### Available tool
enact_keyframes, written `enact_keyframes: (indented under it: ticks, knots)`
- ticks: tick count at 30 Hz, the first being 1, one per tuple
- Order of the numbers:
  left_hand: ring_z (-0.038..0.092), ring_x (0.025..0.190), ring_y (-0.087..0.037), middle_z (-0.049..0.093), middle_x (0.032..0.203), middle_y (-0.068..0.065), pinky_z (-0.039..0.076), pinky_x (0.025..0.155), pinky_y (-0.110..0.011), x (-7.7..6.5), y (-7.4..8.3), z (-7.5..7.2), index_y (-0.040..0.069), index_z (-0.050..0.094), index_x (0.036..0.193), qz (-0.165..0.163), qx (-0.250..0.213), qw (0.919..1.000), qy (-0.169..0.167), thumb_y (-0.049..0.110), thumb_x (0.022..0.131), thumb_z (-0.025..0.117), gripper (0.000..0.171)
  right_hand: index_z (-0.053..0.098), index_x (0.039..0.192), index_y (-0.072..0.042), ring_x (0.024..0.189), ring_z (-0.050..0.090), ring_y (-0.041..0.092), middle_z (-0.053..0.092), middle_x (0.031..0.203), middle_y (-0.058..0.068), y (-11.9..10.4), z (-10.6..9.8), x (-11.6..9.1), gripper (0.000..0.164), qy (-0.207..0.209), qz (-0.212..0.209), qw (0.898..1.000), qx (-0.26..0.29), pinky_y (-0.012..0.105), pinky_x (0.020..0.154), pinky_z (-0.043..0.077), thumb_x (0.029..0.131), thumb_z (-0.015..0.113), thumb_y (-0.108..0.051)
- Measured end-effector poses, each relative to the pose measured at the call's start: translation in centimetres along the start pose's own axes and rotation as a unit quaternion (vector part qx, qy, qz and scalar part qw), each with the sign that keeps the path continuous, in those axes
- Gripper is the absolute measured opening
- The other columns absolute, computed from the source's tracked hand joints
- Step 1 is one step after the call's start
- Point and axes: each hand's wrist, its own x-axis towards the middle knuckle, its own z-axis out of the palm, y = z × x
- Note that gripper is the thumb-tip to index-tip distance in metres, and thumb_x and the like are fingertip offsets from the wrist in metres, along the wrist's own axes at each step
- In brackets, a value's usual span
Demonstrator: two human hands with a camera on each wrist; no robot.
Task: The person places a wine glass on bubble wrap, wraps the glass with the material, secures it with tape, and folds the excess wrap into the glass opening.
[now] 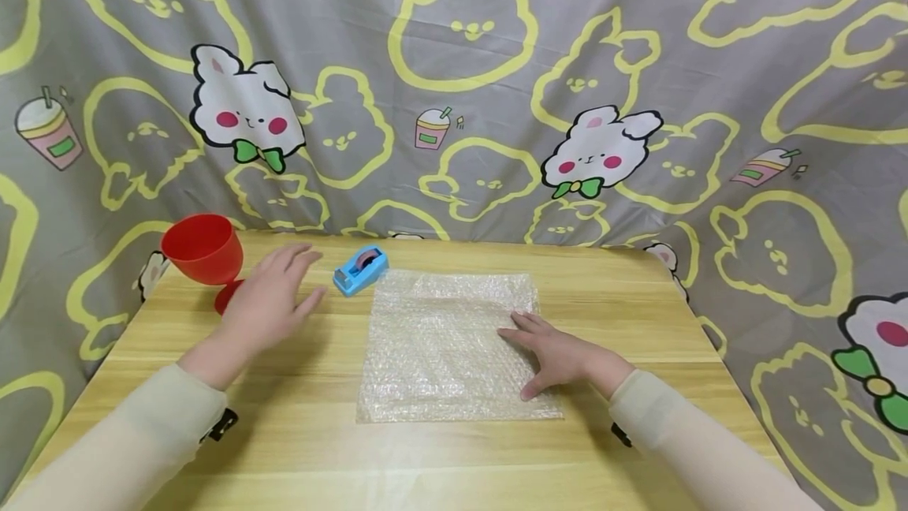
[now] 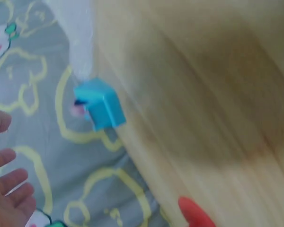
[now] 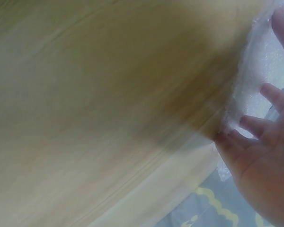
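A flat sheet of clear bubble wrap (image 1: pixel 447 353) lies on the wooden table. Over its right edge my right hand (image 1: pixel 563 353) is spread, fingertips right at the plastic; the right wrist view shows the same hand (image 3: pixel 260 146) along the wrap's edge (image 3: pixel 251 80). My left hand (image 1: pixel 266 302) is in the air with loosely bent fingers and nothing in them. It is between a red goblet-shaped cup (image 1: pixel 206 251), whose foot it partly hides, and a blue tape dispenser (image 1: pixel 360 270). In the left wrist view the dispenser (image 2: pixel 102 106) appears beyond the fingers.
The light wood table (image 1: pixel 298 448) ends at a grey curtain (image 1: pixel 482 172) with yellow outlines and rabbit prints, which hangs behind it and along both sides. The dispenser stands close to the wrap's far left corner, and the cup is near the table's far left corner.
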Motion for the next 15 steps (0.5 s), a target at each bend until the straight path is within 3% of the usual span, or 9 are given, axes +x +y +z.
enact_keyframes:
  ticks: [6,15]
  knots:
    - [0.037,0.132,-0.048,0.043,0.145,-0.026,0.030,0.109,-0.066,0.2,-1.7,-1.8,-0.002,0.051,0.136,-0.026,-0.001,0.9960,0.085,0.020,0.090,0.072,0.056,0.033,0.156,-0.010,0.149,0.006,0.048,0.008,0.164,0.026,-0.1,-0.1,-0.1,0.109,0.001,0.000,1.000,0.004,0.065,0.114,0.022,0.070,0.086,-0.050]
    - [0.030,0.139,-0.047,0.041,0.145,-0.028,0.006,0.121,-0.058,0.1,-3.9,-2.8,-0.004,0.052,0.134,-0.066,-0.001,0.9806,0.185,0.020,0.088,0.074,0.056,0.034,0.155,-0.008,0.148,0.008,0.050,0.010,0.163,0.027,-0.4,-0.2,-0.2,0.109,0.005,-0.008,1.000,0.003,0.066,0.114,0.023,0.070,0.087,-0.049]
